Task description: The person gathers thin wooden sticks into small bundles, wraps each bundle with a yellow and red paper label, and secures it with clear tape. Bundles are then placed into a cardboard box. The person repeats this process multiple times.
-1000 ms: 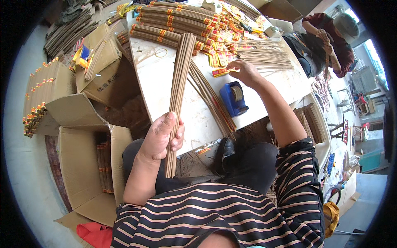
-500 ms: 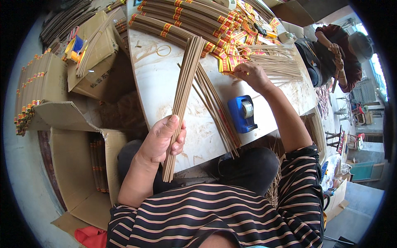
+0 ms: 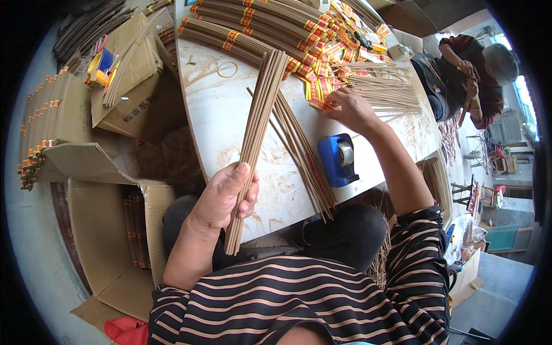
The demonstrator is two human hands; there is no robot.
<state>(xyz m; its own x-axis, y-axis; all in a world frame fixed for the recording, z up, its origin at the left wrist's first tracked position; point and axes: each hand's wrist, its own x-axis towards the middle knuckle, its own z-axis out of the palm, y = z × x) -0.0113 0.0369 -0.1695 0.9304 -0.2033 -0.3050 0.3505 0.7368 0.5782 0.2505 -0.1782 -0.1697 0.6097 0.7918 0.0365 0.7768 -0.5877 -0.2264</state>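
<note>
My left hand (image 3: 227, 195) is closed around a bundle of brown incense sticks (image 3: 259, 115), which it holds tilted above the table's near edge. Over the pile of red-and-yellow paper labels (image 3: 319, 89) is my right hand (image 3: 352, 109), its fingers bent together at the pile's near edge. What those fingers pinch, if anything, is too small to tell. Between my hands, loose incense sticks (image 3: 299, 149) lie across the table and stick out past its near edge. A blue tape dispenser (image 3: 338, 161) stands to their right.
Banded incense bundles (image 3: 247, 31) lie stacked at the table's far side. More loose sticks (image 3: 385, 92) spread at the right. A rubber band (image 3: 227, 69) rests on the white table (image 3: 215, 121). An open carton (image 3: 98, 241) stands at left. Another person (image 3: 477, 75) works at far right.
My right hand has shifted slightly at the near edge of the labels, and its fingers have changed their bend. My left hand keeps the incense bundle almost still.
</note>
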